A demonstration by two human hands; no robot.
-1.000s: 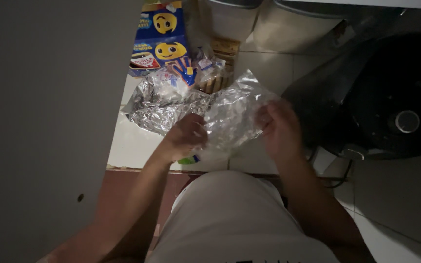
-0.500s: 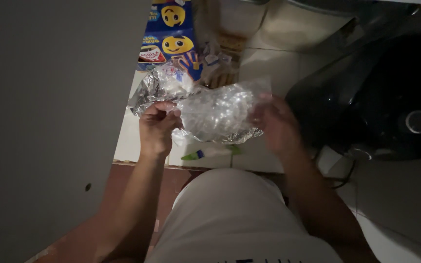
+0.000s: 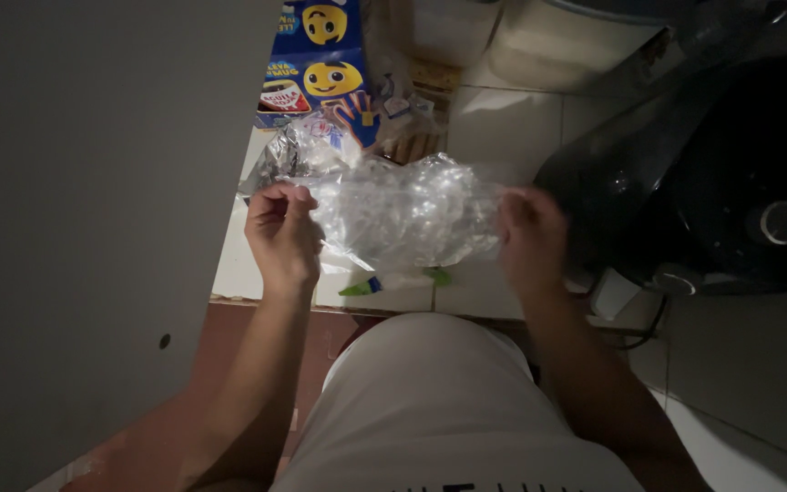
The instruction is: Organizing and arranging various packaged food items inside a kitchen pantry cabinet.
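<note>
Both hands are up in the middle of the frame, stretching a crumpled clear plastic bag (image 3: 403, 214) between them. The left hand (image 3: 282, 239) is curled into a fist, pinching the bag's left edge between thumb and fingers. The right hand (image 3: 530, 239) is gripping the opposite edge, fingers closed on the film, though that hand is blurred and the exact hold is hard to make out. The bag is looking wrinkled and glossy, catching dim light in small white glints, see-through enough that the pale counter (image 3: 239, 269) is showing faintly through it. It is hanging in the air just above the counter's front edge, not resting on it.

Just behind it, toward the upper left of centre, a second bunch of crinkled plastic wrap (image 3: 298, 150) is lying on the counter. Beyond that, at the top of the frame, a blue carton with yellow smiling faces (image 3: 316, 64) is standing. A small green scrap (image 3: 357, 289) is peeking out below the bag. A round black appliance (image 3: 730, 173) is filling the right side.
</note>
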